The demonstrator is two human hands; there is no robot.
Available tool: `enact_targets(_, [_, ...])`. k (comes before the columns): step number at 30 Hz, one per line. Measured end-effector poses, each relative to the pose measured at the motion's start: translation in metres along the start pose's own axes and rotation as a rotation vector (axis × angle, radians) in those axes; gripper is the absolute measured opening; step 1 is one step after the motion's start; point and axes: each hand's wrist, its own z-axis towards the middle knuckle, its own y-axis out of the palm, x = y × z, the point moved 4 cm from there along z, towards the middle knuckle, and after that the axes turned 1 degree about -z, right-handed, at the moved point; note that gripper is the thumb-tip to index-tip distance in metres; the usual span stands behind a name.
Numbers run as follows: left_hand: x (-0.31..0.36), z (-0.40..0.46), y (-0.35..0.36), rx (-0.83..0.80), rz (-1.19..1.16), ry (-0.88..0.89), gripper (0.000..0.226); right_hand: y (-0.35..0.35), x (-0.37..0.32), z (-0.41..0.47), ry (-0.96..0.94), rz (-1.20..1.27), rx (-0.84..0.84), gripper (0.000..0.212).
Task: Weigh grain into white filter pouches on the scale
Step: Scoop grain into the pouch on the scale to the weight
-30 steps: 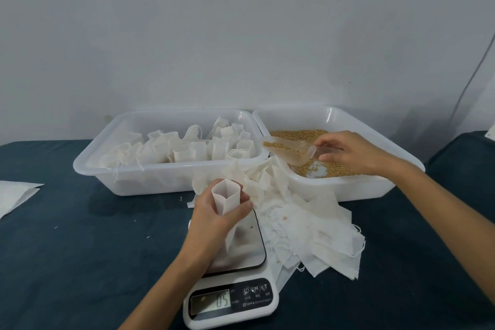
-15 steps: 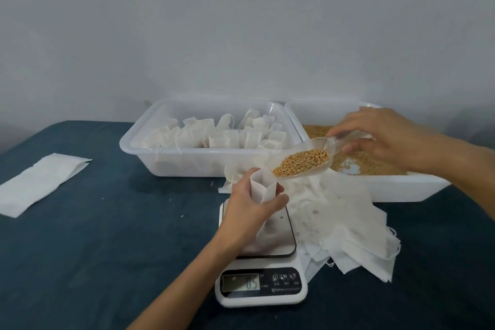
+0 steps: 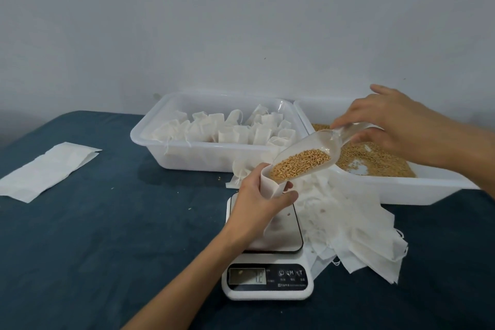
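My left hand (image 3: 258,202) grips an open white filter pouch (image 3: 270,185) upright on the plate of the white digital scale (image 3: 267,280). My right hand (image 3: 393,120) holds the handle of a clear plastic scoop (image 3: 316,151) loaded with golden grain (image 3: 298,165). The scoop's lip rests at the pouch's mouth, tilted down toward it. Behind it, the right-hand white tub (image 3: 401,187) holds loose grain (image 3: 375,161).
A second white tub (image 3: 171,153) at the back holds several filled pouches (image 3: 227,132). A heap of flat empty pouches (image 3: 361,230) lies right of the scale. A folded white sheet (image 3: 45,171) lies at the left on the dark blue tabletop (image 3: 107,236).
My right hand lifted the loaded scoop out of the grain tub and brought it left and down to the pouch's mouth. The scale reading has changed. My left hand kept its hold on the pouch.
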Motion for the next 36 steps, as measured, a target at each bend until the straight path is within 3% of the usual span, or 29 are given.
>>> enact_targets(36, [-0.0015, 0.0003, -0.0027, 0.029, 0.030, -0.045, 0.043, -0.0024, -0.0036, 0.0020, -0.054, -0.144, 0.029, 0.037])
